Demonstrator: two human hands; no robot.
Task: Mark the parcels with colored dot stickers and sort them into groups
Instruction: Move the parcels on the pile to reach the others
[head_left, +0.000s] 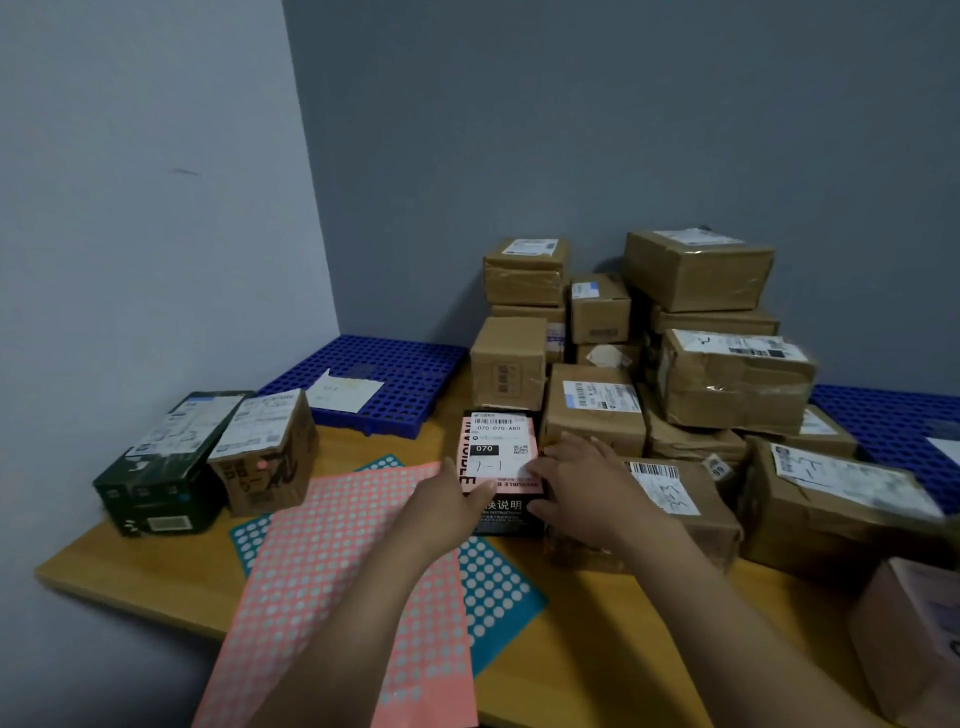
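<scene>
A dark box (161, 467) and a brown box (260, 467) bearing a pink dot (262, 462) are set apart at left. The pile (727, 384) at right is judged unsorted. The black-and-pink parcel (501, 457), mid-table, is touched by the spread right hand (582, 483); the left hand's (454, 501) grip cannot be told.

The left hand (457, 501) and right hand (587, 483) touched opposite sides of a black-and-pink parcel (500, 452) beside a pink sticker sheet (332, 571).
</scene>
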